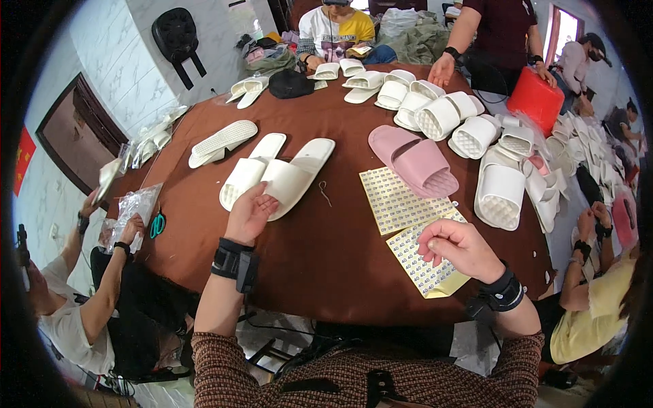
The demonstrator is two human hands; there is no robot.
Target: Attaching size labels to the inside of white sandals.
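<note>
One broad round tabletop covered in brown cloth fills the middle of a crowded room with pale marbled walls; several other people sit or stand around its rim. Many white slippers lie piled and scattered along the far and right sides, and more heap up on the floor to the right beside a red bucket. A pink pair of slippers lies just beyond two sticker sheets.

The left hand reaches forward with its fingers spread loosely, resting against the near end of a white slipper pair that lies side by side near the centre of the tabletop; it touches rather than grips. The right hand hovers over the yellow sticker sheet near the table's edge, fingertips pinched together on its surface; whether a sticker is held cannot be told. A second sticker sheet lies just beyond, touching the first. Green-handled scissors lie at the left rim, beside clear plastic bags.
</note>
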